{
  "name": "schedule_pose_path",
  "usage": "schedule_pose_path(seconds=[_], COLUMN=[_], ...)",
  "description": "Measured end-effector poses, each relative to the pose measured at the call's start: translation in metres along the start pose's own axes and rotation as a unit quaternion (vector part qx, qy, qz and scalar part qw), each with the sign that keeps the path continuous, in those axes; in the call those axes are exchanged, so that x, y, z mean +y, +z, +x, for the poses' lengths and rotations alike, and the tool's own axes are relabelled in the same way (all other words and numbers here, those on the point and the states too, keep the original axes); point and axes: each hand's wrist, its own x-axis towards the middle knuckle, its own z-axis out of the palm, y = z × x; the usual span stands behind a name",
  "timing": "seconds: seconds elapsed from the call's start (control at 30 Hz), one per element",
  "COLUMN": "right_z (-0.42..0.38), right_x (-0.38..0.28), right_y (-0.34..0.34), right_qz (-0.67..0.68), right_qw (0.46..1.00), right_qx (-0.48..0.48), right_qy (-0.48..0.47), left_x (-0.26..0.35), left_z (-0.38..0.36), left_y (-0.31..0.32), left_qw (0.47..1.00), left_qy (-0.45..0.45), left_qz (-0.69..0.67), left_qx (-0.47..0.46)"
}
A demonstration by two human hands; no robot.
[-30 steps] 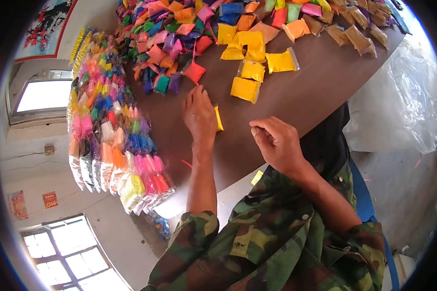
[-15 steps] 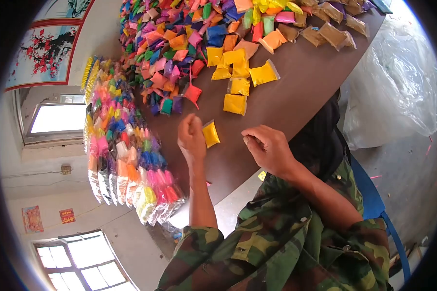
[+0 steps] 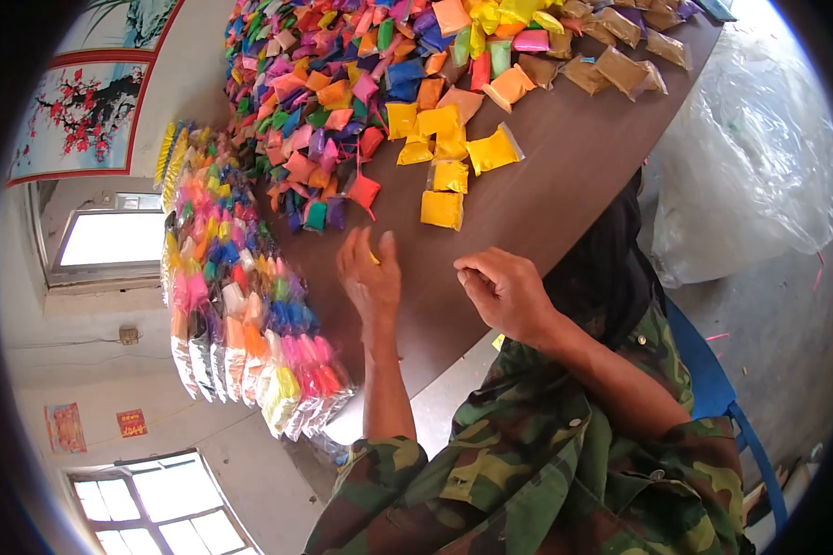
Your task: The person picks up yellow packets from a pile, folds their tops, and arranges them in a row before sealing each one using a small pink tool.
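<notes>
My left hand [image 3: 370, 279] is over the brown table, its fingers curved round a small yellow packet [image 3: 374, 258]. Only a sliver of that packet shows between fingers and thumb; the palm hides the remainder. My right hand [image 3: 504, 291] hovers near the table's front edge with the fingers curled in, and nothing shows in it. Beyond both hands lie several clear-wrapped yellow packets [image 3: 442, 210], some touching each other. A red packet [image 3: 364, 191] with a thin strip lies just past my left fingertips.
A large heap of small coloured packets [image 3: 305, 111] covers the table's far side. Brown packets [image 3: 620, 69] lie at the far right. Bagged bundles [image 3: 241, 314] line the left edge. A clear plastic bag [image 3: 745, 176] and a blue chair [image 3: 699, 361] are on the right.
The yellow packet that lay beside my left hand is now mostly hidden in that hand, which has turned and opened its fingers round it. My right hand has barely moved.
</notes>
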Motion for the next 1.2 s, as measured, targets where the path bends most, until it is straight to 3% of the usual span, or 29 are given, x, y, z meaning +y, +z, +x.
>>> schedule_pose_path(seconds=[0.1, 0.17, 0.3, 0.4, 0.5, 0.53, 0.6, 0.73, 0.83, 0.93, 1.13, 1.2], right_z=[0.000, 0.000, 0.000, -0.001, 0.002, 0.003, 0.004, 0.006, 0.006, 0.003, 0.005, 0.007], right_x=[-0.002, -0.006, -0.001, 0.001, -0.010, -0.013, -0.017, -0.018, -0.008, -0.001, -0.010, -0.014], right_y=[0.002, -0.001, 0.002, 0.001, -0.003, -0.001, 0.000, -0.003, -0.005, 0.000, -0.006, -0.008], right_qz=[0.022, 0.024, 0.043, 0.041, 0.010, 0.026, 0.056, 0.080, 0.054, 0.046, 0.038, 0.036], right_qw=[0.999, 0.999, 0.998, 0.998, 0.998, 0.997, 0.995, 0.993, 0.996, 0.997, 0.992, 0.989], right_qx=[0.016, 0.012, 0.037, 0.028, 0.042, 0.052, 0.075, 0.019, -0.021, -0.008, -0.062, -0.070], right_qy=[0.017, 0.032, 0.021, 0.026, 0.043, 0.042, 0.040, 0.081, 0.073, 0.054, 0.102, 0.124], left_x=[0.066, 0.094, 0.094, 0.080, 0.074, 0.076, 0.067, 0.074, 0.080, 0.089, 0.084, 0.083], left_z=[0.016, 0.025, 0.026, 0.021, 0.012, 0.010, 0.000, -0.016, -0.014, -0.013, -0.017, -0.020], left_y=[-0.007, -0.002, 0.010, -0.005, -0.039, -0.050, -0.056, -0.056, -0.060, -0.063, -0.056, -0.055], left_qw=[0.985, 0.983, 0.979, 0.950, 0.832, 0.806, 0.787, 0.767, 0.789, 0.734, 0.730, 0.752], left_qy=[0.067, 0.064, 0.015, -0.009, -0.198, -0.200, -0.207, -0.189, -0.193, -0.251, -0.237, -0.226], left_qz=[-0.155, -0.161, -0.188, -0.302, -0.484, -0.520, -0.536, -0.558, -0.513, -0.582, -0.603, -0.580], left_qx=[-0.031, -0.057, -0.072, -0.074, -0.188, -0.200, -0.225, -0.253, -0.279, -0.245, -0.216, -0.218])
